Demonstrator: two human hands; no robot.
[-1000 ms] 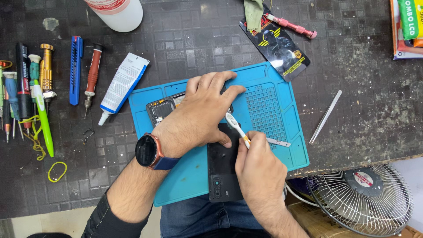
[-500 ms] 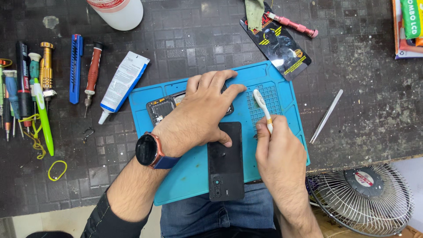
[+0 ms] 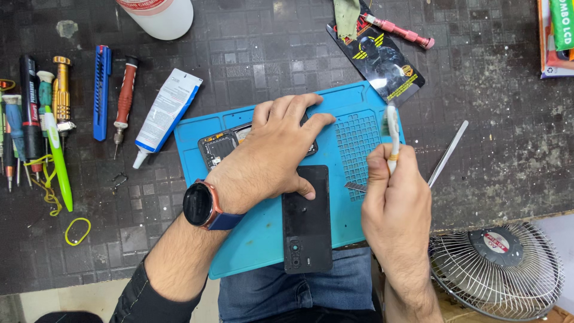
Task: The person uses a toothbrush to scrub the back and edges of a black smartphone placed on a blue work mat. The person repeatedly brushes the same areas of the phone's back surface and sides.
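Clenched in a fist, the right hand (image 3: 394,200) holds a slim white brush-like tool with an orange band (image 3: 392,137) upright, its tip standing over the right edge of the blue silicone work mat (image 3: 257,248). I cannot quite tell what the greenish tip is. Left of it, the left hand (image 3: 272,152), with a black round wristwatch (image 3: 200,204) on the wrist, lies flat with fingers spread, pressing down on an opened dark phone body with its circuitry showing (image 3: 218,146) at the middle of the mat. Only the phone's left end shows past the hand.

Just below the left thumb, a black rectangular phone back cover (image 3: 307,221) lies lengthwise, its lower end hanging over the mat's bottom edge and the table's edge above the lap. A small metal blade (image 3: 354,186) rests on the mat between the cover and the right hand.

To the right of the mat a thin metal strip (image 3: 448,152) lies slanted on the dark table (image 3: 508,107), with open surface beyond it. At left, a white glue tube (image 3: 167,113) touches the mat's corner, and a row of coloured screwdrivers (image 3: 54,113) crowds the far left. A wire fan guard (image 3: 496,269) sits at lower right.
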